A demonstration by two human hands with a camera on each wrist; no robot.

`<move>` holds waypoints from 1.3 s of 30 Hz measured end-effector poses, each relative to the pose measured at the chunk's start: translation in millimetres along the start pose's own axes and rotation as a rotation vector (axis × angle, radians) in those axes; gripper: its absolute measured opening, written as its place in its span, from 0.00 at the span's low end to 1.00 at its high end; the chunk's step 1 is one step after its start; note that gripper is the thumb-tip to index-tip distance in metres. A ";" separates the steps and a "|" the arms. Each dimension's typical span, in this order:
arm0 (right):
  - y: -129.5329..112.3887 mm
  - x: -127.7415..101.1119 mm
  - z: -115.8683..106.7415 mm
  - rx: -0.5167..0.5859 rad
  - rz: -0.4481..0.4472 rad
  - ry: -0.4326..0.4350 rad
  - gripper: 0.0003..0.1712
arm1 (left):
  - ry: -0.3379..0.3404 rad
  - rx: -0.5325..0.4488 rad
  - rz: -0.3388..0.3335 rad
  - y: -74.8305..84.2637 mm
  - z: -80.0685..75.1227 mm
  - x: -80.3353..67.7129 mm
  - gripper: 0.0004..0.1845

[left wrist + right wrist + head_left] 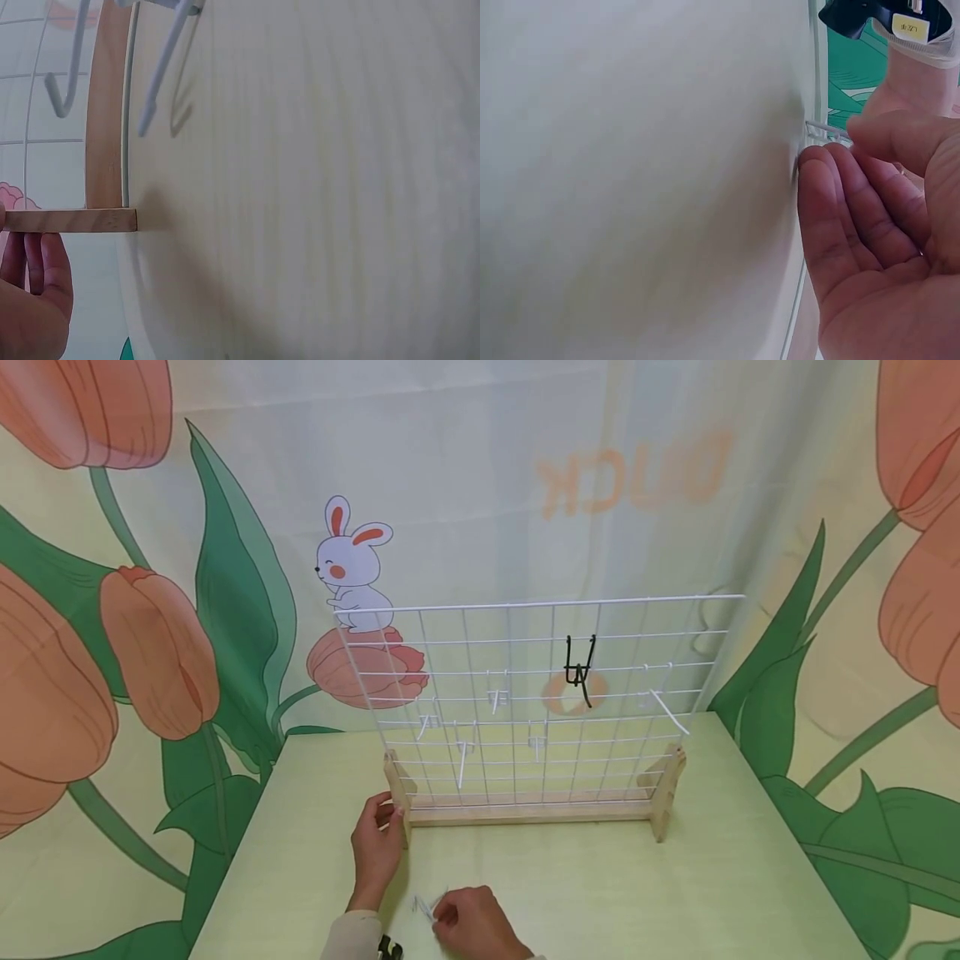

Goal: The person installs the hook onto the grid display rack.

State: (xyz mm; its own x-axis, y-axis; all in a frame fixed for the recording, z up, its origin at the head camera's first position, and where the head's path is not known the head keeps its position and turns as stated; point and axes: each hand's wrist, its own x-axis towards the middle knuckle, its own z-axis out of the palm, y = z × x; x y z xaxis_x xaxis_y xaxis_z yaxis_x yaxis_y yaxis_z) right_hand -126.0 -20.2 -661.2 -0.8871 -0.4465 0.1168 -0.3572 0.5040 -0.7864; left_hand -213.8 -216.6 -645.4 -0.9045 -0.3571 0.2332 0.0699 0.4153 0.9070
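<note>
A white wire grid panel (525, 693) stands upright in a wooden stand (525, 814) on the pale green table (675, 893). Several white hooks (461, 752) and one black hook (579, 670) hang on it. My left hand (377, 839) grips the stand's left wooden foot (397, 793); the left wrist view shows my fingers (45, 270) under that foot (67, 220). At the table's near edge, my right hand (468, 922) rests its fingertips against loose white wire hooks (426, 906). In the right wrist view, one hook (826, 132) lies between thumb and fingers (840, 217), which are nearly straight.
A printed curtain with tulips and a rabbit (352, 568) hangs behind the table. The stand's right foot (663, 793) sits near the table's right rear. Bare tabletop stretches in front of the stand to the right.
</note>
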 end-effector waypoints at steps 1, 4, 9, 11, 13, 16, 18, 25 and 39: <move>0.1 -0.6 0.3 -0.001 -0.005 -0.001 0.03 | 0.000 0.001 0.001 0.3 0.3 0.0 0.16; 0.2 -1.9 1.1 -0.005 -0.025 -0.007 0.03 | -0.006 0.003 -0.011 0.0 0.9 0.2 0.16; -1.6 -3.6 3.6 0.049 0.000 -0.046 0.03 | -0.015 0.001 -0.029 0.7 -0.3 -1.2 0.17; -4.4 -5.2 3.5 0.096 0.027 -0.070 0.03 | -0.012 0.001 -0.027 0.1 -0.6 -2.1 0.17; -6.8 -6.4 2.8 0.126 0.048 -0.086 0.03 | -0.010 0.000 -0.026 -0.6 -0.5 -2.4 0.17; -8.4 -6.2 0.4 0.122 0.054 -0.089 0.01 | -0.009 -0.008 -0.028 -1.2 -0.2 -2.4 0.16; -7.8 -4.1 -1.5 0.083 0.036 -0.058 0.01 | -0.010 -0.010 -0.029 -1.3 0.1 -2.1 0.16; -4.7 9.1 -12.2 -0.069 -0.027 0.095 0.04 | -0.011 -0.007 -0.038 -0.8 0.5 -0.5 0.16; 8.0 31.0 -10.0 -0.209 -0.022 -0.046 0.07 | 0.002 -0.009 -0.043 -2.8 1.3 0.3 0.16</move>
State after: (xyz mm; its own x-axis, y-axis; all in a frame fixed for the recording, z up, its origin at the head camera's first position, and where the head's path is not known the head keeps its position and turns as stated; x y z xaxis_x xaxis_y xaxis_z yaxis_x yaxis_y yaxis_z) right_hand -159.4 -22.6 -657.8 -0.8659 -0.4899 0.1011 -0.4334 0.6340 -0.6404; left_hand -214.9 -216.8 -648.4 -0.9060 -0.3761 0.1942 0.0346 0.3914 0.9196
